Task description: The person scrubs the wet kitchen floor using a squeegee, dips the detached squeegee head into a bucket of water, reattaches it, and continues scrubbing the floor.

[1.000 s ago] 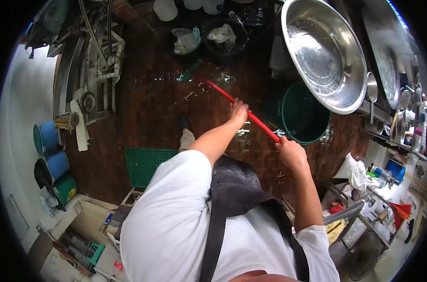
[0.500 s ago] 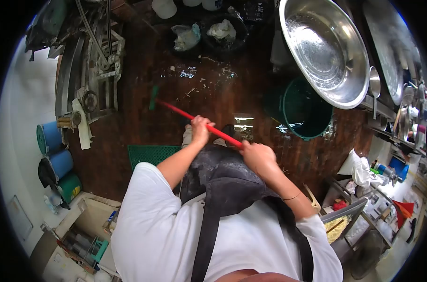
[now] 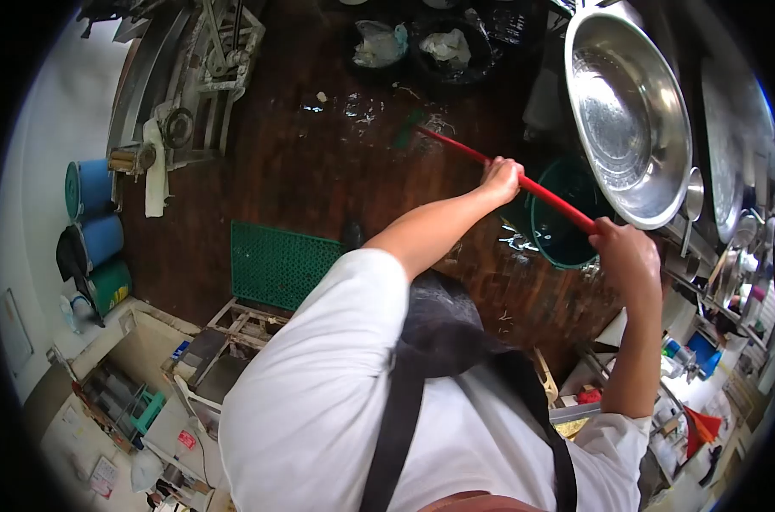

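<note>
My left hand (image 3: 500,181) is wrapped round the middle of a red pole (image 3: 554,202). Farther along, my right hand (image 3: 626,249) grips the pole's near end. The pole slants down to the upper left and ends at a green brush head (image 3: 409,128) on the wet brown floor (image 3: 294,171). Pale scraps lie beside the head. A large green bin (image 3: 551,224) stands under and beyond the pole, between my hands in the view. The brush head is dim and its bristles cannot be made out.
A steel basin (image 3: 631,119) juts in at the upper right. A green perforated mat (image 3: 285,264) lies on the floor to the left. Two black bins (image 3: 379,47) with bags stand ahead. Blue drums (image 3: 93,188) and a machine (image 3: 225,60) are at the left.
Both hands and the pole have moved right since half a second ago, after an earlier swing left. The brush head has swept rightward across the floor. The view has shifted too.
</note>
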Demonstrator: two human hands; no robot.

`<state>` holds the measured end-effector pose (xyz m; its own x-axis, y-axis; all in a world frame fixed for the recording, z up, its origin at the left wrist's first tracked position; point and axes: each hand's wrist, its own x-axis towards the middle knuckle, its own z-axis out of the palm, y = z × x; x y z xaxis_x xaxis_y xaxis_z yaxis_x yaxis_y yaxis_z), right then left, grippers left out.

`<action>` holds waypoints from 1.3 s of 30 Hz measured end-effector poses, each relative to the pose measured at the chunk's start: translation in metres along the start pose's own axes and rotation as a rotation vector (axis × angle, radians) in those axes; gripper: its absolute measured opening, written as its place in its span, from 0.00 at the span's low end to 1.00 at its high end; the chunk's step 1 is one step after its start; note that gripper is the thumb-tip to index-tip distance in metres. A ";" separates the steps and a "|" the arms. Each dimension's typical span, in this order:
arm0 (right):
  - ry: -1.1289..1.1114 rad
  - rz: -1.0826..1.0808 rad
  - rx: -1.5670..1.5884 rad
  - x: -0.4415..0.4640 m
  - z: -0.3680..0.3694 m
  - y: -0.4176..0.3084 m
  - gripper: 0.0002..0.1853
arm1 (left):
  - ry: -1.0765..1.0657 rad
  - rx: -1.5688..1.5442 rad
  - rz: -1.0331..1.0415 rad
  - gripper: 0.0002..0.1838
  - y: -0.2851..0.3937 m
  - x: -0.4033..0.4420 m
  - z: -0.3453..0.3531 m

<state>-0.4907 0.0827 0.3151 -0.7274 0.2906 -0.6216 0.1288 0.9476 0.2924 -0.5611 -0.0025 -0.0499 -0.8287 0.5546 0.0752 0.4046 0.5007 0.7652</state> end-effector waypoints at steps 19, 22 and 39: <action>-0.238 -0.049 0.537 0.087 0.149 -0.073 0.18 | -0.508 0.533 -0.035 0.07 -0.107 -0.037 -0.011; -0.173 0.007 0.491 0.031 0.144 -0.005 0.18 | -0.620 0.202 -0.014 0.08 -0.029 -0.033 0.022; -0.045 -0.469 0.700 0.219 0.099 -0.368 0.16 | 0.028 0.598 -0.570 0.31 -0.287 -0.107 -0.224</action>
<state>-0.6309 -0.1893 -0.0006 -0.7839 -0.1627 -0.5992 0.2192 0.8304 -0.5122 -0.6755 -0.3546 -0.1345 -0.9751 0.0955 -0.2001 0.0500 0.9739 0.2213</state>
